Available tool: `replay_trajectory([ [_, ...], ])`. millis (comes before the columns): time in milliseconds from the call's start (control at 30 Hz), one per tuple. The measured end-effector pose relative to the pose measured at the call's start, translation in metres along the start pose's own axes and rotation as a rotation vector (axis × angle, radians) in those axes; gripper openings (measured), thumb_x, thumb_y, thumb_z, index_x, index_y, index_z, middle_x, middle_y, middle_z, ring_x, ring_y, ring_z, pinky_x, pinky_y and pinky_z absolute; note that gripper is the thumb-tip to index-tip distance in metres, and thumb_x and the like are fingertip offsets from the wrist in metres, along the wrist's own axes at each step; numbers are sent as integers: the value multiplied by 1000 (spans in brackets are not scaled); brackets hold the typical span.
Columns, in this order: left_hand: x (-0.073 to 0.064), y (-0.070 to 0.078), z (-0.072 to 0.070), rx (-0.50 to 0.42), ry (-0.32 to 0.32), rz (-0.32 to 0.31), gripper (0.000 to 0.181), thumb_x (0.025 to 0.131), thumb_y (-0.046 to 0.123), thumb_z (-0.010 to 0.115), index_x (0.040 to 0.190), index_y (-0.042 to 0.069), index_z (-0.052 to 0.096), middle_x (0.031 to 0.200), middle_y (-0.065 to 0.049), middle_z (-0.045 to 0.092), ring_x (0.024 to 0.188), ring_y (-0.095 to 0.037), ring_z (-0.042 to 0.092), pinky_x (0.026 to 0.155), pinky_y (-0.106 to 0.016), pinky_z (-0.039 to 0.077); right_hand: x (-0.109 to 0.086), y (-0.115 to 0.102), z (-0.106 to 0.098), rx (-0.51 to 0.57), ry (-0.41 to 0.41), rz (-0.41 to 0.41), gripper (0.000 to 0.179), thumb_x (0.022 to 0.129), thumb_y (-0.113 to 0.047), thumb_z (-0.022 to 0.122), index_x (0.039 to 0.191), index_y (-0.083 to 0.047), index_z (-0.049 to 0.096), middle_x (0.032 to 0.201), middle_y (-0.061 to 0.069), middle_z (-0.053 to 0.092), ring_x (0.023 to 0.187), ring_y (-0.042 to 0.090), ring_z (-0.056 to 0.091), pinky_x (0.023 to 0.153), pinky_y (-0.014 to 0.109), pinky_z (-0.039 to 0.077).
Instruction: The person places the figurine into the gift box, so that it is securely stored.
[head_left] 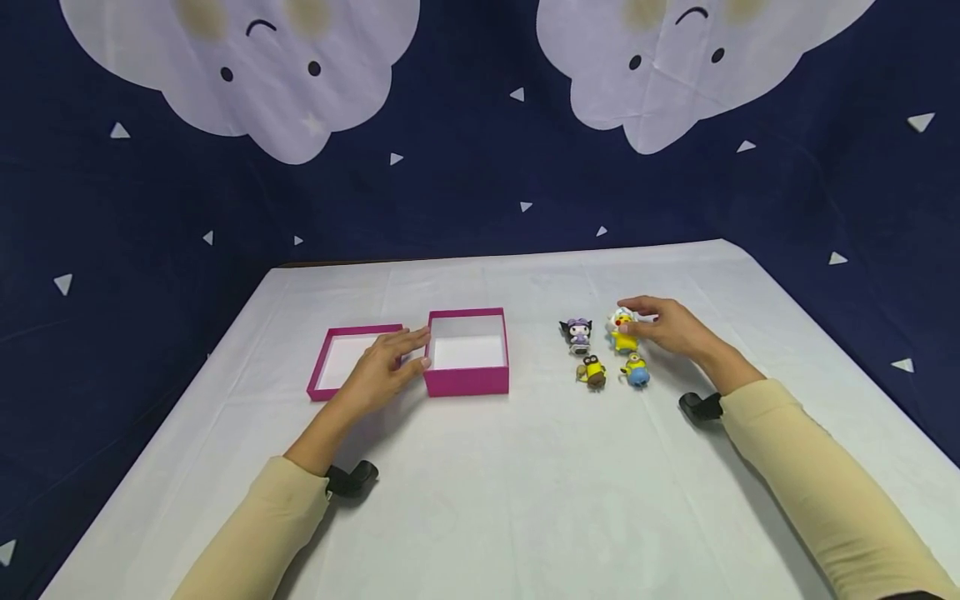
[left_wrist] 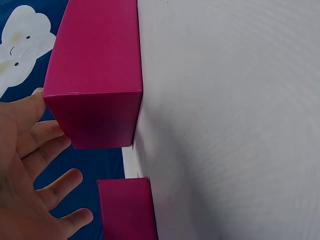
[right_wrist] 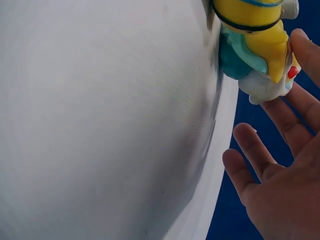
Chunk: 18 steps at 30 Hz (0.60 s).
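Note:
My left hand (head_left: 385, 369) is at the left side of the pink box (head_left: 467, 382), its fingers fairly straight and the tips right at the wall and rim. In the left wrist view the thumb meets the box's edge and the lower fingers spread apart. My right hand (head_left: 670, 327) pinches a yellow figurine (head_left: 626, 342) with a white hat, thumb on one side and fingers at its head. The other two fingers stand away from it. Close by are a black-and-purple figurine (head_left: 578, 335), a brown-and-yellow figurine (head_left: 592, 373) and a blue-and-yellow figurine (head_left: 636, 372).
A shallow pink box lid (head_left: 324, 367), white inside, lies left of the box, partly behind my left hand. The white cloth-covered table (head_left: 510, 483) carries everything. Behind it hangs a dark blue curtain (head_left: 465, 208) with clouds and small triangles.

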<state>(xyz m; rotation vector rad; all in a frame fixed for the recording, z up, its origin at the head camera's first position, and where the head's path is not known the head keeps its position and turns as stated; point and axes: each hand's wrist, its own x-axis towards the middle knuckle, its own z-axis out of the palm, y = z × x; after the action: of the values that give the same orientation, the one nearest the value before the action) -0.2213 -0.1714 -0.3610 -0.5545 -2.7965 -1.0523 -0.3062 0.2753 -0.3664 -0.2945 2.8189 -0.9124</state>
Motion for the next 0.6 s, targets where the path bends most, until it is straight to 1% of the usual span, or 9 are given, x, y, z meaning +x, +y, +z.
replay_trajectory([
  [200, -1, 0, 1, -5, 4, 5, 50, 89, 23, 64, 135, 8, 52, 144, -7, 48, 139, -37, 34, 113, -60, 20, 1, 5, 0, 2, -2, 5, 65, 87, -51, 60, 140, -17, 45, 145, 23, 40, 130, 44, 38, 100, 59, 38],
  [467, -1, 0, 1, -7, 6, 14, 50, 89, 22, 64, 135, 7, 52, 144, -8, 48, 138, -37, 34, 113, -60, 21, 2, 9, -2, 54, -29, 82, 70, 85, -56, 60, 140, -16, 45, 146, 23, 39, 133, 44, 36, 104, 58, 36],
  [600, -1, 0, 1, -6, 8, 4, 49, 89, 22, 64, 135, 7, 52, 144, -7, 48, 138, -36, 34, 112, -61, 21, 4, 9, -2, 60, -24, 91, 72, 84, -58, 60, 139, -14, 46, 144, 23, 41, 132, 44, 37, 104, 58, 36],
])
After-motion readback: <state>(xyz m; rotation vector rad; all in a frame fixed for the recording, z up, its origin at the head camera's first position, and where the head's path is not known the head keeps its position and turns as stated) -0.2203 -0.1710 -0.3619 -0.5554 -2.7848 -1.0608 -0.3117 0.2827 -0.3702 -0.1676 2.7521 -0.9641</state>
